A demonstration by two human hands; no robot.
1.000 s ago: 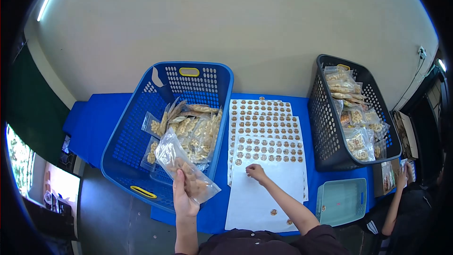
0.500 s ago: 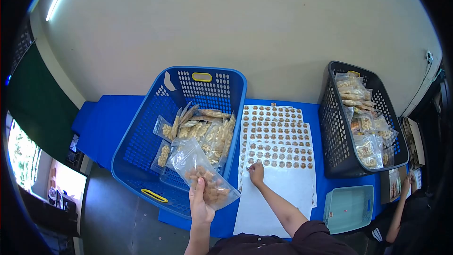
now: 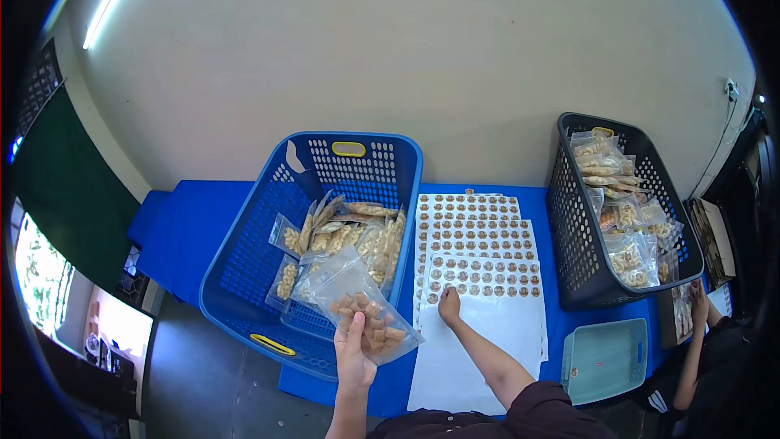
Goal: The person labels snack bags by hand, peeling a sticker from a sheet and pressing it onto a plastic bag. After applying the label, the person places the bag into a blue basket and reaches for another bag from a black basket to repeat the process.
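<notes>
A clear zip bag of brown pieces [image 3: 375,327] is held up in my left hand [image 3: 354,358], with the thumb over its front, at the near rim of the blue basket [image 3: 213,276]. Bags of pale snacks [image 3: 357,240] lie inside that basket. My right hand [image 3: 449,307] is closed over the sticker sheet [image 3: 486,274], by the lower left of its rows of round stickers; what its fingertips hold, if anything, is too small to make out. More sticker sheets [image 3: 475,223] lie beneath and behind.
A black basket [image 3: 573,236] with filled bags stands at the right on the blue tablecloth [image 3: 195,219]. Nearer is a pale green tray [image 3: 605,358]. At the far right, another person's hands [image 3: 697,309] are beside a box of packets [image 3: 681,317].
My right hand has moved slightly right along the bottom sticker row. My left hand still holds the bag. The whole view has shifted a little, with things sitting lower in the frame.
</notes>
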